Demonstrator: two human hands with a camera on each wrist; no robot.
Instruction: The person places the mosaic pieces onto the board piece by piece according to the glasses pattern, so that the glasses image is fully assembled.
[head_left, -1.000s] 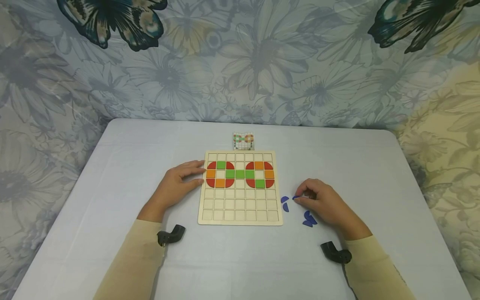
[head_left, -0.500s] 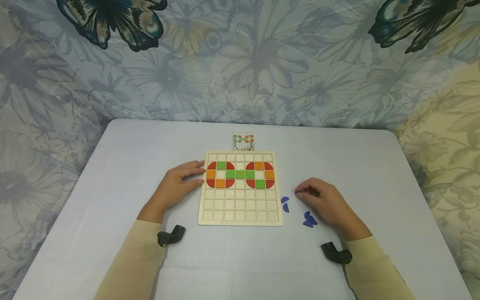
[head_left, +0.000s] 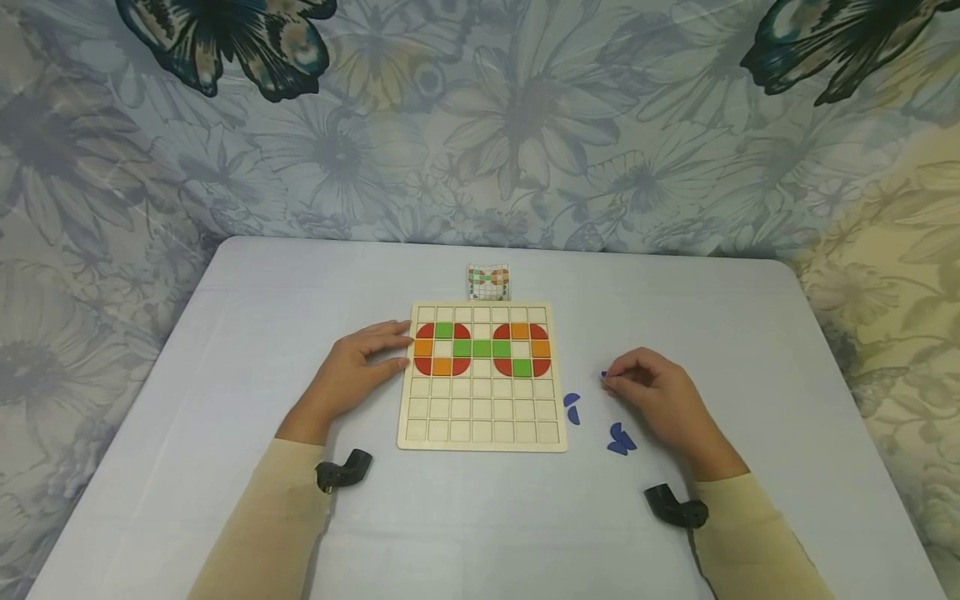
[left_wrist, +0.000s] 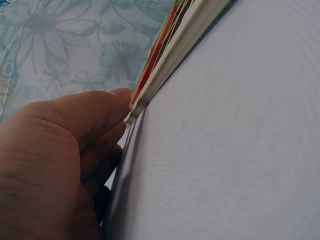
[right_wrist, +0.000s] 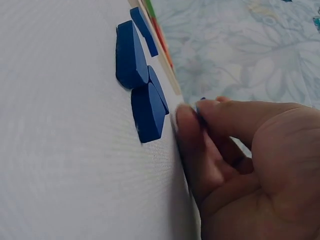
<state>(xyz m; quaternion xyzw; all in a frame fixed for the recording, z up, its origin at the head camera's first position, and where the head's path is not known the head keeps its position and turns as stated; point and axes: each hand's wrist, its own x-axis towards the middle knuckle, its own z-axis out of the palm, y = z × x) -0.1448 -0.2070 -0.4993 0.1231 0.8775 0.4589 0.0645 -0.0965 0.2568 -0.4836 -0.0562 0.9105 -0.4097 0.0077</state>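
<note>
so the desk (head_left: 480,521) under my hands is white, with faint creases on the side closest to me and rounded corners way out past both hands. beyond its far edge there's this patterned backdrop (head_left: 525,167), grey-blue flowers all over, turning yellowish out to the right of my right hand. two dark teal butterflies up top too: one (head_left: 221,42) beyond and left of my left hand, the other (head_left: 802,50) beyond and right of my right.

my left hand (head_left: 351,371) has its fingers loosely stretched, tips touching the left edge of the board (head_left: 482,408), which lies flat between my hands. red, orange and green tiles (head_left: 482,348) fill part of its grid. a little card (head_left: 489,283) with a similar pattern sits just past the board, farther out than either hand.

my right hand (head_left: 654,398) is pinching a blue piece (head_left: 603,375) between thumb and fingers, mostly hidden. a pair of blue pieces (head_left: 572,400) lies left of that hand, just beside the board, and a cluster of three blue pieces (head_left: 626,440) is nearer me than the hand.
</note>
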